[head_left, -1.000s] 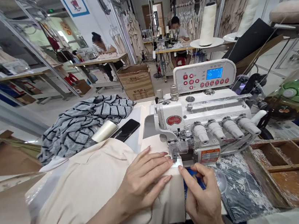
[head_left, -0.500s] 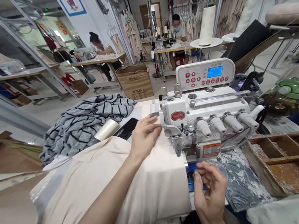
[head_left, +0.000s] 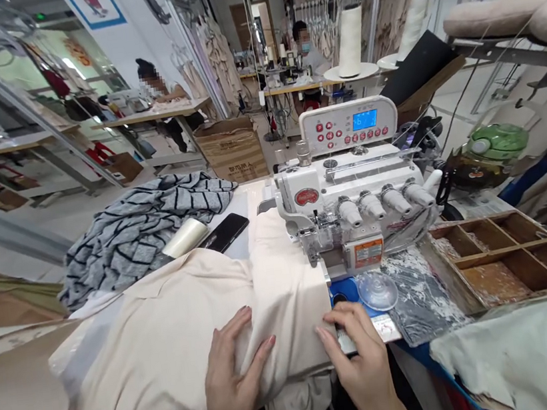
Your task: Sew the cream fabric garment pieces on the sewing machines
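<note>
A cream cloth (head_left: pixel 169 333) lies across the table and runs under the presser foot of a white overlock sewing machine (head_left: pixel 354 204). My left hand (head_left: pixel 233 375) rests flat on the cloth near the table's front edge, fingers spread. My right hand (head_left: pixel 358 355) sits at the cloth's right edge, just below the machine's front, fingers bent with the tips on the cloth's edge. A clear plastic dome (head_left: pixel 378 291) stands on the blue plate right of the cloth.
A grey striped cloth (head_left: pixel 135 226), a pale roll (head_left: pixel 186 238) and a black phone (head_left: pixel 224 231) lie behind the cream cloth. A wooden compartment tray (head_left: pixel 506 255) stands at the right, pale cloth (head_left: pixel 515 355) in front of it. Two people sit at far tables.
My left hand came back from beside the machine head to the near edge of the cloth. My right hand moved from the blue plate onto the cloth's edge. The view shifted right.
</note>
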A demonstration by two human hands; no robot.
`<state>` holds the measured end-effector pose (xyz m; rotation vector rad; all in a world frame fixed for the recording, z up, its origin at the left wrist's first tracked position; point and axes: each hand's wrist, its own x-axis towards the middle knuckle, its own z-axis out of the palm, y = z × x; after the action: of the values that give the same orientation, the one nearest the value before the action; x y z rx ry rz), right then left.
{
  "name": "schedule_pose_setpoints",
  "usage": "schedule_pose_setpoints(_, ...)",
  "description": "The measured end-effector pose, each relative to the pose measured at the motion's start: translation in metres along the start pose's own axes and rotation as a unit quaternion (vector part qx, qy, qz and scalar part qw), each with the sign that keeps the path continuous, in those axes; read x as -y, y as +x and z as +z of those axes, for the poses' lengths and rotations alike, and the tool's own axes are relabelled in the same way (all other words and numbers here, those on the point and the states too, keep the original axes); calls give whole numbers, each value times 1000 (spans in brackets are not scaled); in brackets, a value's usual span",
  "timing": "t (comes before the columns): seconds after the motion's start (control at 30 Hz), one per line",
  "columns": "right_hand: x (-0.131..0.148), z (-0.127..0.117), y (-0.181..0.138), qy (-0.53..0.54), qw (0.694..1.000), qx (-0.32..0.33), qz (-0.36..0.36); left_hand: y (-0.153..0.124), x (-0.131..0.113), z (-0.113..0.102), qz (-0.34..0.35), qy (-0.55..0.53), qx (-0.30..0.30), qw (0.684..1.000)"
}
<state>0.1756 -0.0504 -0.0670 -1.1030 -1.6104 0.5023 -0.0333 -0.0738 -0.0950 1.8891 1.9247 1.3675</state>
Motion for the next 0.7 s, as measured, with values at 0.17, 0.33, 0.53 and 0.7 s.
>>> schedule_pose_setpoints(0.17, 3, 1, 1, 96, 989, -3, 116, 0, 1, 1, 62, 42, -2, 997)
schedule_pose_setpoints(0.33, -2, 10, 5, 141, 978, 32, 153, -3, 3, 2, 77, 63, -1, 995)
schedule_pose_setpoints(0.53, 12, -3, 4, 168, 955, 134, 206, 2, -8, -6, 115, 72, 10, 991)
schedule_pose_setpoints(0.7, 22, -21, -29, 331, 847, 157, 384, -12, -18, -24, 153, 26, 45, 987)
